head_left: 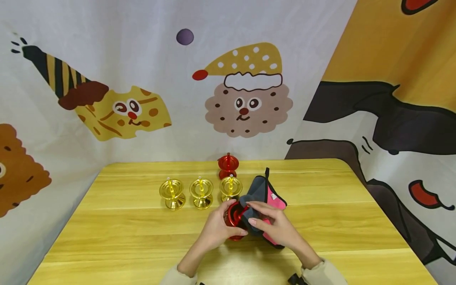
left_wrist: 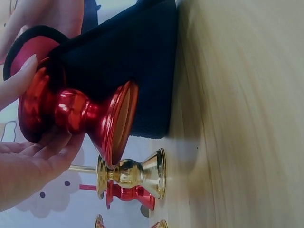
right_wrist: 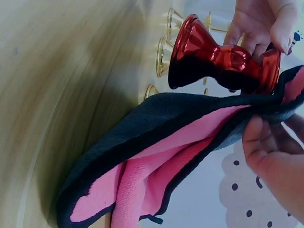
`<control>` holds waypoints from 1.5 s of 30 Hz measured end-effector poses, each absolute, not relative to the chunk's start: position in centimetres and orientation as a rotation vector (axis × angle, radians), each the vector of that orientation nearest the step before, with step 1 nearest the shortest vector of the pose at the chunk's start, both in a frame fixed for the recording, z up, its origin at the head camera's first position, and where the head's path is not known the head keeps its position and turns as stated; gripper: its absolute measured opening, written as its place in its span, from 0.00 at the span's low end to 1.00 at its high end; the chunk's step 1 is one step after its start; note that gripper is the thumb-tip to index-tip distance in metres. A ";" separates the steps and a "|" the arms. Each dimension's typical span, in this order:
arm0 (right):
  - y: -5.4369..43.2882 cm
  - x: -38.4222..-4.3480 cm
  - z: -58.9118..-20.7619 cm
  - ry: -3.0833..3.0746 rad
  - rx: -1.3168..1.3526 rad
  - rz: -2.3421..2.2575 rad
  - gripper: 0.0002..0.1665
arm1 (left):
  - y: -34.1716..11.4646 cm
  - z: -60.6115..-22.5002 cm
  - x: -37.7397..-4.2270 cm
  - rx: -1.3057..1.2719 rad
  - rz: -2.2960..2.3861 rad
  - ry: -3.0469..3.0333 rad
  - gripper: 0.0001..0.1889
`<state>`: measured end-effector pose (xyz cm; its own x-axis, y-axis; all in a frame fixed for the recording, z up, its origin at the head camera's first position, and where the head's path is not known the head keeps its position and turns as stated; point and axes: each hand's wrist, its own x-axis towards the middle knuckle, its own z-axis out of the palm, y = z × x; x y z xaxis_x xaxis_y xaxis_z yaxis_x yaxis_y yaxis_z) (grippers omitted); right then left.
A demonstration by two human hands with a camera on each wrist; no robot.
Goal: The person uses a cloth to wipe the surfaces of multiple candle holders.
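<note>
My left hand (head_left: 215, 230) grips a shiny red metal candle holder (left_wrist: 76, 111) by its cup, thumb on one side and fingers on the other. The holder is raised off the table and tilted, its flared base showing in both wrist views. My right hand (head_left: 277, 226) pinches a cloth (right_wrist: 175, 114), dark grey on one face and pink on the other with black edging. A fold of the cloth lies over the rim of the red cup, beside its central stem. The rest of the cloth hangs down to the table, partly bunched.
Three gold candle holders stand in a row, at the left (head_left: 175, 204), in the middle (head_left: 202, 203) and just behind my hands (head_left: 230, 186). Another red candle holder (head_left: 228, 163) stands behind the last gold one. A cartoon-printed curtain (head_left: 142, 35) hangs behind the wooden table (head_left: 117, 237).
</note>
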<state>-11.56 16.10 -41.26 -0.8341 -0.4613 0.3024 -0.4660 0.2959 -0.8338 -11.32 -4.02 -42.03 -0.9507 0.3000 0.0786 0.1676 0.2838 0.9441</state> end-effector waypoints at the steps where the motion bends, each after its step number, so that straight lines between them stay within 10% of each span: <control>1: 16.0 -11.6 -41.3 -2.539 0.883 1.612 0.24 | -4.0 -42.1 -11.3 0.447 1.747 2.437 0.44; 45: 16.2 -12.7 -40.2 -2.393 0.792 1.860 0.14 | -3.7 -43.0 -11.6 0.512 1.714 2.432 0.38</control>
<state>-12.74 16.15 -40.24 -0.8722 -0.3806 0.3071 -0.3915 0.1670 -0.9049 -11.62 -3.66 -42.97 -0.9351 0.3419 0.0930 0.2026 0.3007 0.9320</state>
